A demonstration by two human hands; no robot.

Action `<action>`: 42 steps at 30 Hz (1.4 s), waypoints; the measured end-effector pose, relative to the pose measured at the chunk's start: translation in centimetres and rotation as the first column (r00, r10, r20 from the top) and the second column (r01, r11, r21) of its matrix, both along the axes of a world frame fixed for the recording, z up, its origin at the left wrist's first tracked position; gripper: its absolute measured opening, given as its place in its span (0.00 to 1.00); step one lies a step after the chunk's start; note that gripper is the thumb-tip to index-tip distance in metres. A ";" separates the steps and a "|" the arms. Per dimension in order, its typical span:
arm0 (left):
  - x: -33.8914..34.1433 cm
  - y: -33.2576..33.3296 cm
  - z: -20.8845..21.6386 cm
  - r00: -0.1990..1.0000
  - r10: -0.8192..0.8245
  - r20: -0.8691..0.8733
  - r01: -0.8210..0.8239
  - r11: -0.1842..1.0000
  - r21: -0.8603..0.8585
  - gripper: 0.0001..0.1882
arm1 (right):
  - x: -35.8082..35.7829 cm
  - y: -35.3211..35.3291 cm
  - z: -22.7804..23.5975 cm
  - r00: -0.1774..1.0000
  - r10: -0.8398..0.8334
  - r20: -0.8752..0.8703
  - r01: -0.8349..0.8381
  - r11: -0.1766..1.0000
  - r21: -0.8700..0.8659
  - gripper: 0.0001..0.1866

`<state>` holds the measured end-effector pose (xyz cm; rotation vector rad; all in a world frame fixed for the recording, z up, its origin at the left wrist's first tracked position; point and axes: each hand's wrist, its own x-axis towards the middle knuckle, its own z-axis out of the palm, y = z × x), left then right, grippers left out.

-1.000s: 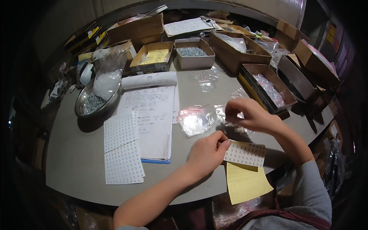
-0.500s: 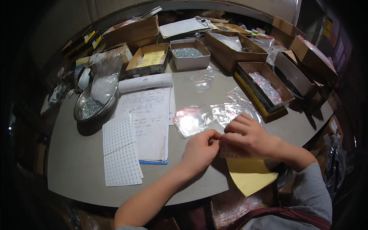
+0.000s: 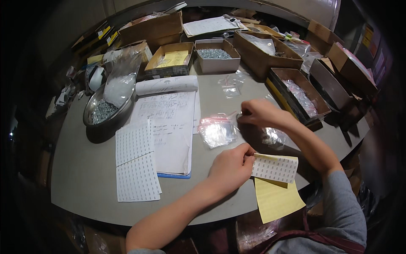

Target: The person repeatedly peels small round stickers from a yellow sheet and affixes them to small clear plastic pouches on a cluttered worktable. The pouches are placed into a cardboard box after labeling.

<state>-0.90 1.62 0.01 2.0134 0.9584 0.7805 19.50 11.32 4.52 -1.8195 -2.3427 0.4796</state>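
My left hand [image 3: 229, 168] is closed on a sheet of small printed labels [image 3: 275, 168], pinched at its left edge near the table's front. A yellow backing sheet [image 3: 279, 201] hangs below it over the table edge. My right hand [image 3: 263, 113] reaches forward, fingertips pressed together beside a pile of small clear zip bags [image 3: 218, 130] with red closure lines. Whatever those fingers hold is too small to make out. More clear bags [image 3: 273, 138] lie partly under my right forearm.
Left are label sheets [image 3: 137, 163], a clipboard with written papers [image 3: 169, 139] and a metal bowl of screws [image 3: 102, 111]. Behind stand a white box of screws [image 3: 218, 63] and a brown carton [image 3: 264, 55]. A box of filled bags [image 3: 300, 99] is at the right.
My right hand has left the label sheet and moved forward to the bags. The label sheet now shows in my left hand, which stays near the table's front.
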 end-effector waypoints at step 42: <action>-1.1 0.2 2.0 0.995 0.030 -0.100 -0.034 0.999 -0.040 0.11 | 1.1 -12.5 -2.0 0.804 0.480 0.350 -0.582 0.518 0.627 0.17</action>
